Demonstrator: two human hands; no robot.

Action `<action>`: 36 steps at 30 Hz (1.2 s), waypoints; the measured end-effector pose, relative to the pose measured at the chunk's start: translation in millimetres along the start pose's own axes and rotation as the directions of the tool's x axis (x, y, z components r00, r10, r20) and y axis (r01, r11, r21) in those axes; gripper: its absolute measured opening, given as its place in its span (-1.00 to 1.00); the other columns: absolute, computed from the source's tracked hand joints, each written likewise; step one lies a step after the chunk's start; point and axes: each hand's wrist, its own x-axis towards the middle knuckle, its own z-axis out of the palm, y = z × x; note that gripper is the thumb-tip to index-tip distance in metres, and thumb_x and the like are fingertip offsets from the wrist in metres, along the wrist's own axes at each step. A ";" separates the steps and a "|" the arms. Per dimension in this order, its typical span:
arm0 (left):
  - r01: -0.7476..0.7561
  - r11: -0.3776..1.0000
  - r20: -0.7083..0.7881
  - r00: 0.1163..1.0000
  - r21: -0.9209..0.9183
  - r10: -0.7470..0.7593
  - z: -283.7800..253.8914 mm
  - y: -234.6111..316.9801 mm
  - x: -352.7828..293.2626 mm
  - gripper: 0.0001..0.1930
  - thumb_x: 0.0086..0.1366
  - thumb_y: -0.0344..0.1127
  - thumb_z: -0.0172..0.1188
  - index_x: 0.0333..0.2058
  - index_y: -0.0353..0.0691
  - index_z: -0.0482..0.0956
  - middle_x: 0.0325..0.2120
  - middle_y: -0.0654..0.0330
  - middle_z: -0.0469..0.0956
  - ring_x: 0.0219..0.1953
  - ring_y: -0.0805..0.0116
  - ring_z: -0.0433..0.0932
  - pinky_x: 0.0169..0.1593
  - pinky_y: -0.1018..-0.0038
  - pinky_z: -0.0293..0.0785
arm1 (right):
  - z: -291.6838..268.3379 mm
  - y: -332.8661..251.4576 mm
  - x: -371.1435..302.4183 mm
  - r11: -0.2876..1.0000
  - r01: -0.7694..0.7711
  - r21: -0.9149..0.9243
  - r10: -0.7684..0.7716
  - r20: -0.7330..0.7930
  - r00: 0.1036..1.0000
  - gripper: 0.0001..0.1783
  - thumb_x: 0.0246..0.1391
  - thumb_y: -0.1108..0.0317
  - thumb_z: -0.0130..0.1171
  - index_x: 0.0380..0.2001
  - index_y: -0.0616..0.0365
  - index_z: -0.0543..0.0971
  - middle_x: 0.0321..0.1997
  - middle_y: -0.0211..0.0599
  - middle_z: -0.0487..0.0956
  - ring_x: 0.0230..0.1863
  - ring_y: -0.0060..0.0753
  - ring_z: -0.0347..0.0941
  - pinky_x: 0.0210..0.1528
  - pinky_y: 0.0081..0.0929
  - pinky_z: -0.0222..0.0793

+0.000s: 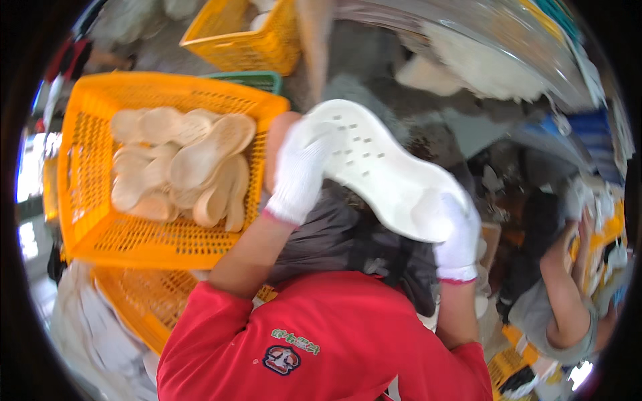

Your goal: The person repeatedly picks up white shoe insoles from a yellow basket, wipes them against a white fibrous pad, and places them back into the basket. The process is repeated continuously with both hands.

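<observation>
A white shoe sole [384, 177] with rows of small dark holes near its wide far end is held up in front of me, slanting from upper left to lower right. My left hand [302, 170], in a white knitted glove, grips the wide end by its left edge. Also gloved in white, my right hand [457, 234] is closed round the narrower near end, its fingers partly blurred. Just left of my left hand, a yellow plastic crate [160, 254] holds a heap of cream-coloured soles [210, 150], lying at various angles.
Under that crate sits another yellow crate [137, 304], beside pale sheeting [100, 334]. A further yellow crate [241, 50] stands at the far side, near a green crate rim [261, 80]. Clear plastic wrap [508, 47] covers things at far right. Another person's arm [558, 287] shows at right.
</observation>
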 end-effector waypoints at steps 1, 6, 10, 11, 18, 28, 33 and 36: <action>0.308 0.755 0.127 0.949 -0.579 -0.290 38.1 -17.8 22.5 -0.54 0.54 -0.33 0.29 0.35 -0.19 0.54 0.22 0.10 0.65 0.27 0.13 0.63 0.37 0.17 0.56 | -6.3 -11.1 -2.3 0.996 0.054 -0.071 -0.060 -0.090 0.994 -0.31 0.34 0.43 0.26 0.49 0.40 0.42 0.42 -0.04 0.59 0.34 -0.20 0.59 0.38 -0.29 0.54; 0.533 0.450 0.360 0.835 -0.716 -0.417 195.0 -25.7 74.5 -0.59 0.54 -0.27 0.34 0.27 -0.27 0.61 0.11 0.10 0.72 0.15 0.15 0.70 0.27 0.23 0.63 | -26.6 -37.9 -50.2 0.793 0.218 -0.569 -0.345 -0.124 0.930 -0.08 0.23 0.44 0.32 0.60 0.42 0.23 0.54 0.07 0.44 0.49 -0.11 0.44 0.55 -0.22 0.32; 0.368 0.623 0.198 0.924 -0.690 -0.327 246.5 -25.7 104.9 -0.66 0.58 -0.25 0.24 0.21 -0.25 0.66 0.09 0.10 0.73 0.08 0.16 0.72 0.21 0.25 0.65 | -19.4 -39.8 -40.9 0.718 0.366 -0.592 -0.560 -0.178 0.809 -0.11 0.26 0.38 0.33 0.61 0.32 0.26 0.47 0.11 0.52 0.46 -0.01 0.50 0.49 -0.19 0.39; 0.355 0.649 0.201 0.932 -0.673 -0.301 252.5 -34.0 121.1 -0.62 0.57 -0.20 0.25 0.22 -0.27 0.65 0.10 0.07 0.72 0.09 0.15 0.72 0.22 0.25 0.64 | -19.9 -43.4 -21.7 0.683 0.362 -0.635 -0.583 -0.175 0.794 -0.14 0.28 0.36 0.31 0.59 0.31 0.28 0.44 0.13 0.55 0.42 0.03 0.54 0.46 -0.17 0.42; 0.405 0.902 0.210 0.879 0.148 -0.429 176.4 -58.6 237.5 -0.31 0.43 0.12 0.30 0.28 -0.38 0.60 0.16 -0.10 0.70 0.15 0.09 0.71 0.29 0.28 0.59 | -9.7 -69.3 125.2 0.703 0.454 -0.547 -0.553 -0.020 0.833 -0.45 0.36 0.37 0.22 0.35 0.35 0.56 0.18 0.01 0.72 0.13 -0.20 0.71 0.21 -0.25 0.62; 0.220 0.934 0.520 0.783 0.282 -0.341 93.8 10.8 127.1 -0.31 0.41 -0.32 0.45 0.44 -0.35 0.44 0.14 0.14 0.67 0.03 0.44 0.68 0.11 0.40 0.65 | 0.8 -73.1 192.4 0.897 0.324 -0.301 -0.301 0.122 0.946 -0.63 0.22 0.20 0.29 -0.13 0.32 0.76 -0.31 0.08 0.76 -0.08 0.22 0.75 0.08 -0.07 0.59; 0.257 0.833 0.290 0.949 -0.489 -0.123 192.0 -33.4 120.2 -0.59 0.50 -0.39 0.31 0.25 -0.36 0.57 0.01 0.18 0.71 -0.06 0.40 0.70 0.04 0.41 0.66 | 16.6 -80.0 93.2 0.830 0.310 -0.464 -0.343 0.014 0.939 -0.13 0.25 0.15 0.45 0.44 0.46 0.37 0.33 0.20 0.58 0.34 -0.11 0.59 0.34 -0.22 0.51; 0.164 0.854 0.010 0.983 -0.493 -0.183 247.2 -49.7 125.8 -0.63 0.49 -0.21 0.35 0.11 -0.36 0.65 -0.09 0.13 0.74 -0.10 0.30 0.74 0.00 0.35 0.68 | -2.5 -57.4 57.1 0.844 0.245 -0.477 -0.374 -0.198 0.906 0.16 0.14 0.37 0.56 0.63 0.47 0.09 0.61 0.20 0.33 0.55 -0.07 0.38 0.58 -0.21 0.33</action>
